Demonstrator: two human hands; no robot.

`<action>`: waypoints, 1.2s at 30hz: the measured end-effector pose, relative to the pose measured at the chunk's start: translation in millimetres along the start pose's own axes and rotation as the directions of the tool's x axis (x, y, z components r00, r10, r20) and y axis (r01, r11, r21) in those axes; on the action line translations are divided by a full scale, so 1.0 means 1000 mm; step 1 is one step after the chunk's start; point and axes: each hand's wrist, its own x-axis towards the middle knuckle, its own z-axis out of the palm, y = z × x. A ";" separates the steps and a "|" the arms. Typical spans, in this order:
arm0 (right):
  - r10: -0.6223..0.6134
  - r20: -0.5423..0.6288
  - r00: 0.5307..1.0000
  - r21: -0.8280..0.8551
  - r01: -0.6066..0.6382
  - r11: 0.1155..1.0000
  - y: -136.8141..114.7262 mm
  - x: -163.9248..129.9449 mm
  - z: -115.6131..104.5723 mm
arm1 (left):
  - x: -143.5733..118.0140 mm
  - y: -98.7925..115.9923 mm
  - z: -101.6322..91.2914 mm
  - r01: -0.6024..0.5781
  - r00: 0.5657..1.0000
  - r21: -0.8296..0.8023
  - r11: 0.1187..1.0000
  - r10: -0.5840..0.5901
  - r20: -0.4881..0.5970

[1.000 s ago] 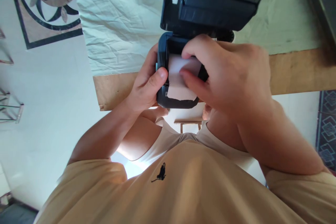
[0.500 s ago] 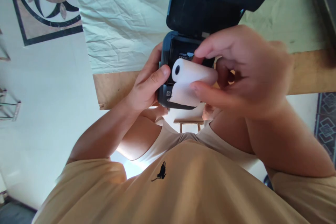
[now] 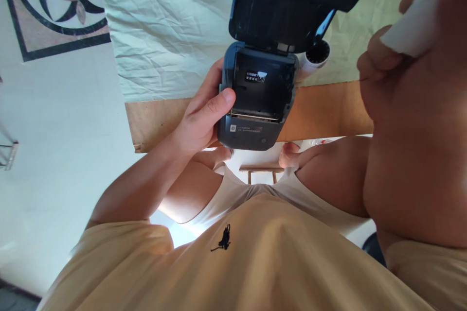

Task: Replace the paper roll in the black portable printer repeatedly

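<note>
My left hand (image 3: 206,115) is closed around the left side of a small dark label printer (image 3: 251,138), its thumb over the rim. The printer's lid (image 3: 272,19) is swung up and back, and the bay (image 3: 260,95) shows bare with a small printed sticker (image 3: 256,77) inside. At the right edge, close to the camera, my right hand (image 3: 394,65) is closed on the white paper roll (image 3: 419,24). Part of this roll and most of that hand's fingers are blurred or cut off.
Behind the printer's right side stands a white cylinder (image 3: 316,58) with a dark hollow end. A wrinkled pale cloth (image 3: 164,24) covers the table, leaving a wooden edge (image 3: 156,124) bare. Beneath is a small wooden stool (image 3: 260,170).
The paper roll has come out of the printer's bay, carried right and toward the camera in my right hand. My left hand still holds the printer in nearly the same place.
</note>
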 end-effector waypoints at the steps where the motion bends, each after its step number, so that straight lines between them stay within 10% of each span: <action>1: -0.057 -0.037 0.998 0.001 0.057 0.998 0.002 -0.002 0.003 | 0.000 0.000 0.000 0.012 1.000 0.011 1.000 -0.012 -0.012; 7: -0.156 0.134 0.979 -0.663 0.205 0.720 0.001 -0.006 -0.003 | 0.003 -0.006 -0.005 -0.053 0.998 0.061 0.997 0.052 0.024; 14: -0.025 0.200 0.980 -0.866 0.188 0.464 0.003 0.002 -0.006 | -0.001 0.006 0.004 0.084 0.994 0.073 0.994 -0.079 -0.070; 19: 0.011 0.123 0.992 -0.837 0.098 0.539 0.002 -0.001 -0.008 | 0.001 0.002 0.001 0.042 0.999 0.028 0.999 -0.041 -0.034; 24: -0.198 0.231 0.953 -0.641 0.302 0.706 0.007 -0.004 -0.013 | 0.002 0.000 0.004 0.030 0.999 -0.023 0.999 -0.031 -0.026; 36: -0.289 0.330 0.899 -0.661 0.438 0.609 0.003 -0.008 -0.017 | 0.001 0.005 0.007 0.071 0.994 0.049 0.996 -0.067 -0.091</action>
